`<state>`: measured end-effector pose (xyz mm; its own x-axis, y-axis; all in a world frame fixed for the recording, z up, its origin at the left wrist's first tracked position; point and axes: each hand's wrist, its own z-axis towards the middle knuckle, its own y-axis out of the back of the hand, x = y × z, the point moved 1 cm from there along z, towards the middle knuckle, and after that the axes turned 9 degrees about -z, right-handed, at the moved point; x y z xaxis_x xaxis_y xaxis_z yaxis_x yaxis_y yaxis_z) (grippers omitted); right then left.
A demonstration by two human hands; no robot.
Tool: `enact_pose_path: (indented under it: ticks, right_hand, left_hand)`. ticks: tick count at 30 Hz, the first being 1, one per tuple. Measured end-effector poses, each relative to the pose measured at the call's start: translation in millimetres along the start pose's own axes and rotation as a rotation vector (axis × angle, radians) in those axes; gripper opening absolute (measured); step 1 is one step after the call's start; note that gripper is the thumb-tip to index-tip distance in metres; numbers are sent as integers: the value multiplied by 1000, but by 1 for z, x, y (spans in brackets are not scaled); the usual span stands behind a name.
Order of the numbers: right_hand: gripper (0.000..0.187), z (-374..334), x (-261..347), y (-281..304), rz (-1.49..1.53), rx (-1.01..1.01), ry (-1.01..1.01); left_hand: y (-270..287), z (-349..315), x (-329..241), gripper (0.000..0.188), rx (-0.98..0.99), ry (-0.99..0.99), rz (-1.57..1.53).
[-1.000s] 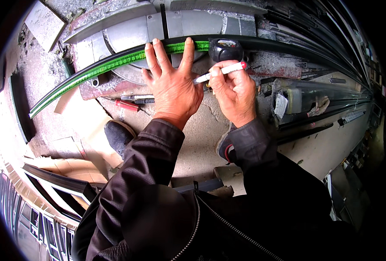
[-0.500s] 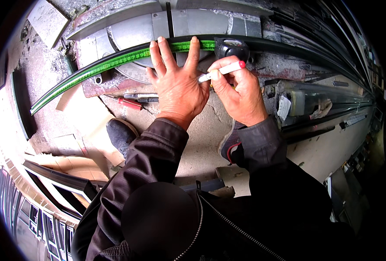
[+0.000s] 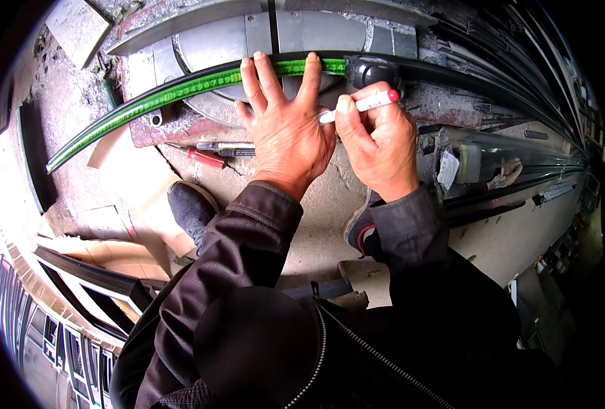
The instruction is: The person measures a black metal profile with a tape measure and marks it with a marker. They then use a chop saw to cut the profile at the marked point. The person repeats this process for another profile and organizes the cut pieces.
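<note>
My left hand (image 3: 285, 126) lies flat, fingers spread, pressing a green tape measure blade (image 3: 152, 102) onto a long dark metal profile (image 3: 486, 82) that crosses a saw table. The tape's black case (image 3: 377, 70) sits on the profile just right of my fingers. My right hand (image 3: 377, 140) grips a white marker with a red cap (image 3: 360, 105), its tip hidden behind my left hand's index finger.
A grey round saw base (image 3: 214, 41) lies under the profile. A red-handled screwdriver (image 3: 204, 158) and a dark pen-like tool (image 3: 224, 146) rest on the concrete. My shoes (image 3: 190, 204) stand below. More dark profiles (image 3: 541, 170) are stacked at right, and others (image 3: 91, 279) at lower left.
Both hands stay on the profile; the right hand with the marker has closed in on the left hand. The view has shifted slightly.
</note>
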<state>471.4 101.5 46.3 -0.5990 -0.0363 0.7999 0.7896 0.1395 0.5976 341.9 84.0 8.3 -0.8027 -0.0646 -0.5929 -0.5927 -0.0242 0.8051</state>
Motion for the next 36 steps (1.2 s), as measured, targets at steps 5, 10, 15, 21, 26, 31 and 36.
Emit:
enact_pose_path:
  ticks: [5,10,15,21,26,31,36]
  right_hand:
    - [10,2,-1,4,103,98,-44]
    - [11,4,-8,11,132,275,2]
    - [11,5,-2,7,16,172,-6]
    - [16,12,14,17,-74,-8,-86]
    - [23,35,11,40,187,-111,-15]
    - [19,71,2,41,245,-14,184]
    - [15,108,-7,36,212,276,191]
  left_hand:
    - [1,0,-1,77,2,2,3]
    - [2,-1,0,77,4,4,-18]
    - [1,0,0,77,-1,6,-20]
    - [1,-2,-1,75,3,13,-32]
    - [2,-1,-3,73,-2,3,-34]
    - [-2,-2,0,72,-17,-3,-17]
    - [-4,-1,-1,70,-18,-8,0]
